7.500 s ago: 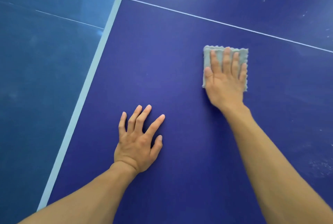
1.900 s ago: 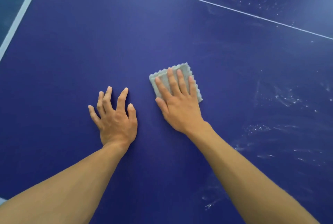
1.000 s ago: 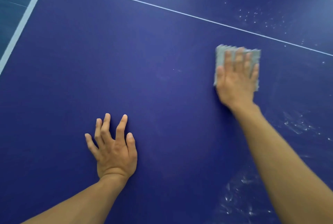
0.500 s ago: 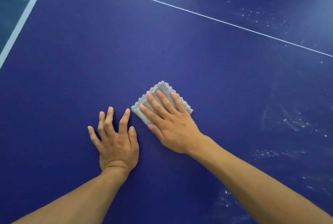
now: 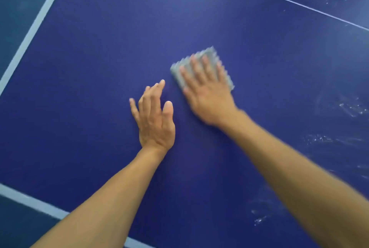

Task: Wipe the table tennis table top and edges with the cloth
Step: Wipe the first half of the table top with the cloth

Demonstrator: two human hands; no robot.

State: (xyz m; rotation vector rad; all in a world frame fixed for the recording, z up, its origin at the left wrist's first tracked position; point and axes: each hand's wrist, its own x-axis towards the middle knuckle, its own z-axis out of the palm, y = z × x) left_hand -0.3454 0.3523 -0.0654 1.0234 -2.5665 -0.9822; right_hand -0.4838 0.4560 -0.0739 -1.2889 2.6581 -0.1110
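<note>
Cloth (image 5: 208, 53) pressed on table top (image 5: 99, 48) under the flat right hand (image 5: 207, 94).
Left hand (image 5: 155, 122) is laid open, empty; smears (image 5: 349, 108) right of the fingertips are best swept evenly.

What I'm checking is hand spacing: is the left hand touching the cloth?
Apart: head view shows bare table between the left hand and the cloth.

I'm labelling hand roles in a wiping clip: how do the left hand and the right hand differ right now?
The right hand presses flat on the grey cloth; the left hand lies on the bare table top. The right hand is motion-blurred; the left hand is sharp. The right hand reaches farther forward than the left hand. Both are palm-down with straight fingers.
</note>
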